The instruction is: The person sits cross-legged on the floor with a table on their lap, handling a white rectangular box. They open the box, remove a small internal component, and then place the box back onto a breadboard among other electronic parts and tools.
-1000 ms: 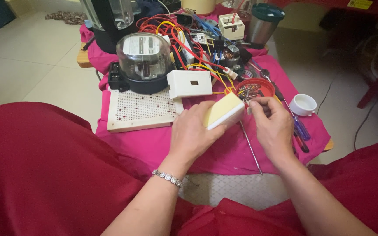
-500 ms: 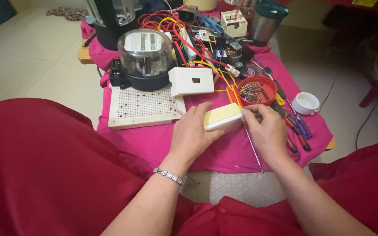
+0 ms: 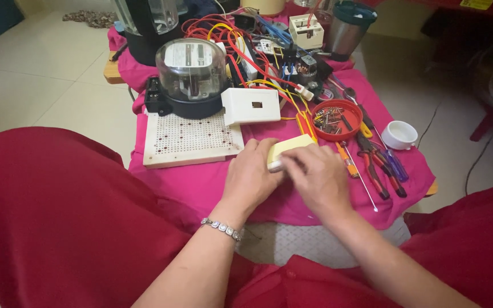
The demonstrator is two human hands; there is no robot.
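Note:
My left hand (image 3: 253, 175) grips a pale yellow rectangular box (image 3: 288, 149) from its left side, low over the pink cloth (image 3: 184, 185). My right hand (image 3: 320, 178) lies over the box's right end with its fingers curled onto it, hiding the lower edge. Both hands meet at the box near the front of the low table. A silver bracelet (image 3: 221, 228) circles my left wrist.
A perforated white board (image 3: 189, 140) carries a glass-domed electric meter (image 3: 190, 77) and a white switch plate (image 3: 252, 105). A red dish of screws (image 3: 336, 118), pliers and screwdrivers (image 3: 375, 162), a white cup (image 3: 399, 134), tangled wires (image 3: 258, 51) and a blender jar (image 3: 149, 23) crowd the table.
The yellow box came down from a raised tilt to lie low on the cloth. My right hand moved from the red dish onto the box.

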